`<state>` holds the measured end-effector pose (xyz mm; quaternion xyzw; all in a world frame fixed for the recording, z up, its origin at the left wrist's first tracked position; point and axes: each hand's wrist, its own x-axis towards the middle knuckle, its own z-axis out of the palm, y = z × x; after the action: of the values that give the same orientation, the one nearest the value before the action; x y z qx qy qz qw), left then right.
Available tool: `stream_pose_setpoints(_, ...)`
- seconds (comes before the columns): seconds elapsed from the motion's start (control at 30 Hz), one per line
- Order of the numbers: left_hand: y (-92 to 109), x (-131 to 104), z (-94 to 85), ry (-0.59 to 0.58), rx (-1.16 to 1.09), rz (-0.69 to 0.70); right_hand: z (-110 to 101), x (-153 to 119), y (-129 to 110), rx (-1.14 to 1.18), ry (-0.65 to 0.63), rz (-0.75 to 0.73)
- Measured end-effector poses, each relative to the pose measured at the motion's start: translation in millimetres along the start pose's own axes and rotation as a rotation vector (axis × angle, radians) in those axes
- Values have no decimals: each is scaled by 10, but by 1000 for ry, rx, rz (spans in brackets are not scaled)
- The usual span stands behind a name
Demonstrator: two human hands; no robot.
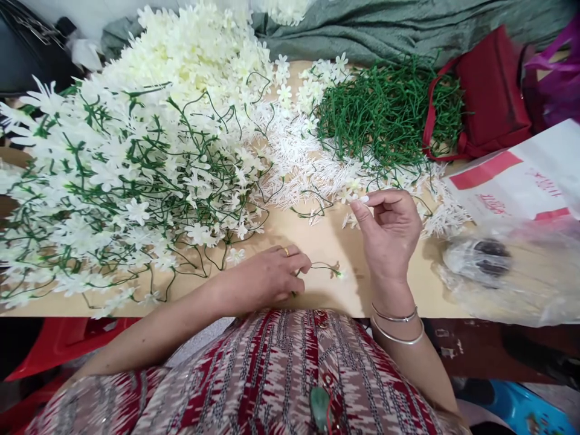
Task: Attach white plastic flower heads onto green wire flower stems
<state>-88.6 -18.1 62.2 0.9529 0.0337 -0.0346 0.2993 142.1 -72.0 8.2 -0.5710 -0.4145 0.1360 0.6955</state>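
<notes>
My left hand (267,277) is low over the table's near edge, fingers curled around a thin green artificial flower stem (322,267). The stem's tip points right, toward the space below my other hand. Thumb and forefinger of my right hand (393,232) pinch a small white artificial flower (361,199), partly hidden by the fingertips. Under and behind it lie loose white sticks (290,172), like stamens, spread across the table. Beyond them sits a heap of green stems (376,115). On the left is a big pile of white flowers on green stems (158,169).
Loose pale blossoms (194,54) are heaped at the back left. A red bag (493,90) stands back right, near a white and red paper bag (516,175). Clear plastic wrap (534,278) covers the right front corner. Grey-green cloth (385,27) lines the back.
</notes>
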Motion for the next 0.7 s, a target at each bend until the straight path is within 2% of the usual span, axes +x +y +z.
stream_pose_setpoints(0.13, -172, 90, 146, 71, -116, 105, -1, -2, 34, 17, 37, 31)
stream_pose_setpoints(0.23, -265, 166, 186, 204, -290, 127, -18, 2, 77, 25, 93, 58)
stream_pose_setpoints(0.3, -270, 220, 205, 344, -438, 58, -37, 9, 97, 22, 128, 105)
stream_pose_setpoints(0.47, -339, 371, 275, 756, -703, -223, -82, 31, 126, 69, 179, 172)
stream_pose_setpoints(0.6, -605, 385, 219, 815, -857, -238, -93, 32, 124, 97, 111, 218)
stream_pose_setpoints(0.7, -729, 350, 87, 858, -827, -269, -88, 17, 73, 155, 35, 278)
